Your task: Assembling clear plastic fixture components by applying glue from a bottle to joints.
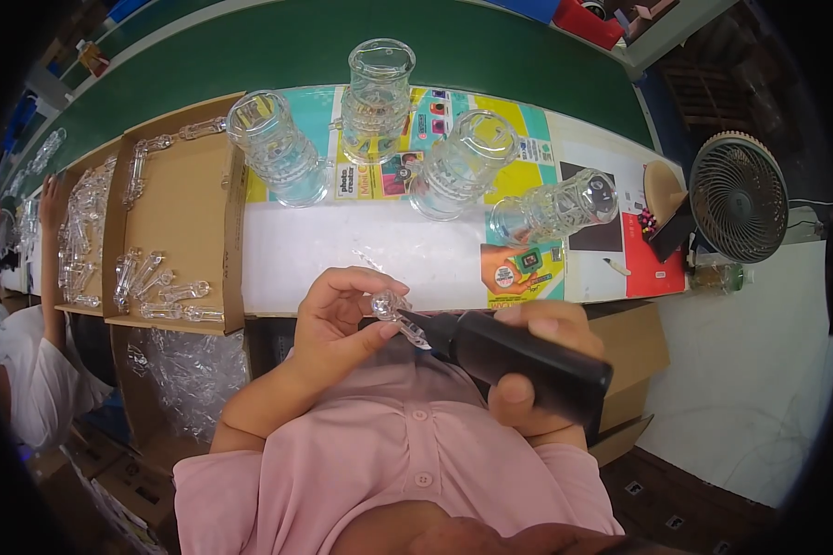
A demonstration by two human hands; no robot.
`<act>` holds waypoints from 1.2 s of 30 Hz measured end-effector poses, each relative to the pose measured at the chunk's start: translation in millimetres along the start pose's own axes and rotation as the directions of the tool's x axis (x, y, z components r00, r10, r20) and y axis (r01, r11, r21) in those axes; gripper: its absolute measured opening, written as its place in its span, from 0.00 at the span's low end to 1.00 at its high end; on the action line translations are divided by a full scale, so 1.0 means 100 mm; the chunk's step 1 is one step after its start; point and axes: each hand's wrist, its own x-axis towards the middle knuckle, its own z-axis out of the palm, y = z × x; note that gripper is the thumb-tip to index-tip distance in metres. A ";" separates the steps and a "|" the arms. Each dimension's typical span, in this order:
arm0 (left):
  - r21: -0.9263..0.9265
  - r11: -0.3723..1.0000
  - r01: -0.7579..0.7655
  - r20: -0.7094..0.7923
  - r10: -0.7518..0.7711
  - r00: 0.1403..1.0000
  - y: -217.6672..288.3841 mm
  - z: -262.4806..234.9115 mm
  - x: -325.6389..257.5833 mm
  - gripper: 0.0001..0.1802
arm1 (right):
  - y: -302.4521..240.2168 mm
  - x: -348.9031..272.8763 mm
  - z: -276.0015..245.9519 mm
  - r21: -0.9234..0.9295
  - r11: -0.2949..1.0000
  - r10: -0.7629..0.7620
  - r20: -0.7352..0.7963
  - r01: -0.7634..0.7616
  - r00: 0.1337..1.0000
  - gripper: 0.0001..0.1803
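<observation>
My left hand [338, 319] pinches a small clear knobbed piece [391, 305] between thumb and fingers, in front of my chest. Wrapped around a black squeeze bottle [528, 363] is my right hand [557, 328]; the bottle lies nearly level. Its tapered nozzle [426, 326] points left and meets or almost meets the clear piece; I cannot tell whether they touch. Beyond my hands, several clear ribbed mugs stand on the table, among them a left mug [282, 153], a back mug [379, 102], a middle mug [463, 166] and a right mug [560, 205].
At left, a shallow cardboard box [178, 213] holds several similar clear pieces [148, 276]; another compartment beside it is heaped with them. A bag of clear plastic film [190, 375] sits below. A black fan [739, 197] stands at right. Another person's arm [51, 240] shows far left.
</observation>
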 end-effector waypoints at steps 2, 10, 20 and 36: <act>0.014 0.999 -0.039 0.001 0.039 0.999 -0.01 0.02 0.02 0.21 | 0.02 -0.01 0.03 -0.013 0.989 0.146 -0.066 -0.147 0.987 0.28; 0.155 0.986 -0.055 -0.075 0.067 0.995 -0.09 -0.03 0.08 0.20 | 0.34 0.14 0.24 0.818 0.484 0.780 -0.242 -0.310 0.577 0.21; 0.545 0.822 0.162 -0.344 0.044 0.938 -0.27 -0.37 0.67 0.23 | 0.56 -0.13 0.17 0.820 0.562 0.626 -0.336 -0.108 0.704 0.24; 0.953 0.101 -0.285 0.262 0.189 0.946 0.43 -0.38 -0.20 0.15 | 0.47 -0.22 0.06 0.874 0.455 0.754 -0.275 -0.172 0.596 0.29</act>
